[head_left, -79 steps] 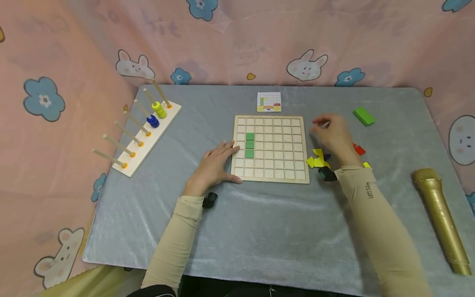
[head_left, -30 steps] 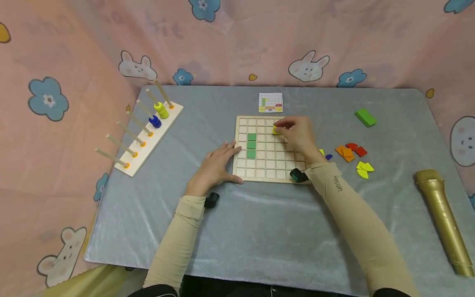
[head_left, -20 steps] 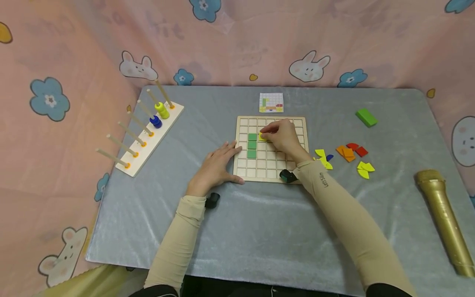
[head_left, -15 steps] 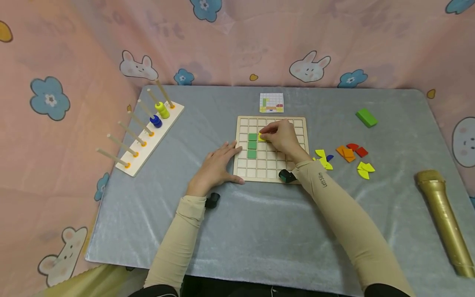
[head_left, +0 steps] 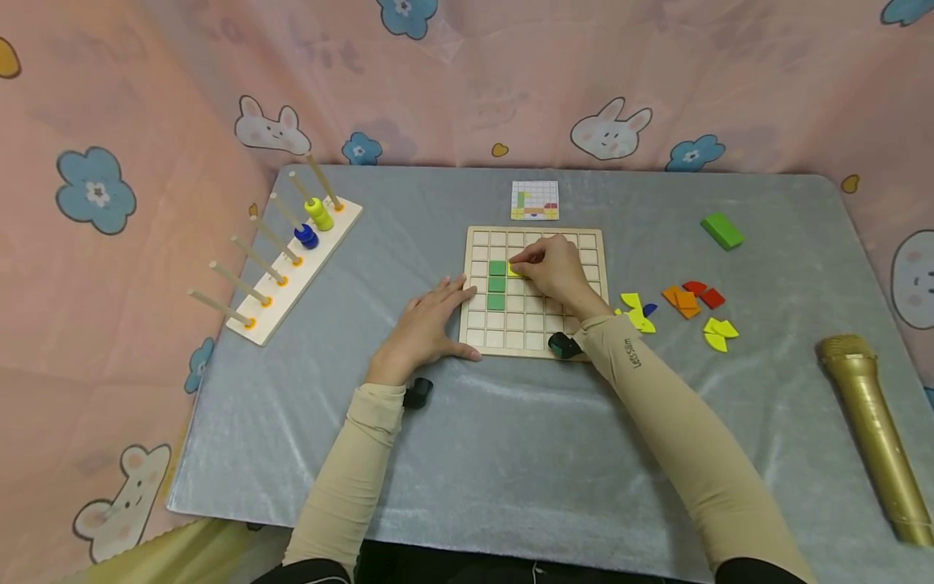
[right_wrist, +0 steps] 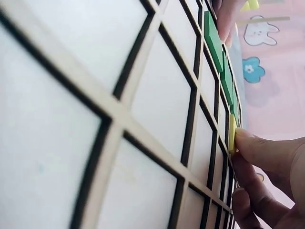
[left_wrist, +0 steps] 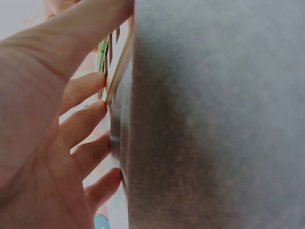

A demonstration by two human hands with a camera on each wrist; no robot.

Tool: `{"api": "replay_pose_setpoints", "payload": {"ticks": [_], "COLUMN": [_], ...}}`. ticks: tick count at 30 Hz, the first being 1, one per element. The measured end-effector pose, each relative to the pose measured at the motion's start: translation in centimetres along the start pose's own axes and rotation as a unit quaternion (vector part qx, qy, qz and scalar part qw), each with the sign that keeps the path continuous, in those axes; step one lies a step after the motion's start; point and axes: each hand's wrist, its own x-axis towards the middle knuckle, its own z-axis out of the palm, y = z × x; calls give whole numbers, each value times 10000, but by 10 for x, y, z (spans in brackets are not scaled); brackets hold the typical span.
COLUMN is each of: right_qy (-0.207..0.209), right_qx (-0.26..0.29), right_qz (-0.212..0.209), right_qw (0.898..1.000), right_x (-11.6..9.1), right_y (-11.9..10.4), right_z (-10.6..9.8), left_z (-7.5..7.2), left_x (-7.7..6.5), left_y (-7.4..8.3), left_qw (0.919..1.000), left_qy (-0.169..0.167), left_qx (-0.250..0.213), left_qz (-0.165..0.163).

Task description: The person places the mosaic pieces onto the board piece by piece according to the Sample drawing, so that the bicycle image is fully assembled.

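A wooden grid board (head_left: 525, 352) lies on the grey cloth with a column of green square tiles (head_left: 496, 284) set in its cells. My right hand (head_left: 558, 272) is over the board and pinches a small yellow tile (head_left: 514, 269) in the cell just right of the top green tile. In the right wrist view, thumb and fingers hold that yellow tile (right_wrist: 232, 133) by its edge; its full shape is hidden. My left hand (head_left: 419, 328) rests with spread fingers at the board's left edge, its fingertips and thumb touching the frame.
Right of the board lie yellow pieces (head_left: 632, 302), a blue piece (head_left: 650, 310), orange pieces (head_left: 686, 301), red pieces (head_left: 713, 298) and more yellow ones (head_left: 716, 344). A patterned card (head_left: 535, 200), green block (head_left: 722, 231), gold microphone (head_left: 871, 430) and peg rack (head_left: 263, 328) stand around.
My right hand has moved left from beside the loose pieces onto the board, carrying the yellow tile to the top green one. Over the last half second it barely moves. The left hand stays put.
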Motion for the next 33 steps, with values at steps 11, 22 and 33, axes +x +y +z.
{"api": "replay_pose_setpoints", "payload": {"ticks": [11, 22, 33], "right_qy": [134, 210, -922], "right_qx": [164, 243, -416], "right_qz": [64, 445, 1266], "right_qw": [9998, 9985, 9868], "right_x": [-2, -13, -34], "right_y": [3, 21, 53], "right_z": [-10, -51, -111], "left_z": [-1, -3, -1], "left_x": [0, -3, -1], "left_y": [1, 0, 1], "left_qw": [10000, 10000, 10000], "left_qy": [-40, -51, -36], "left_qx": [-1, -32, 1], "left_qz": [-33, -37, 34]}}
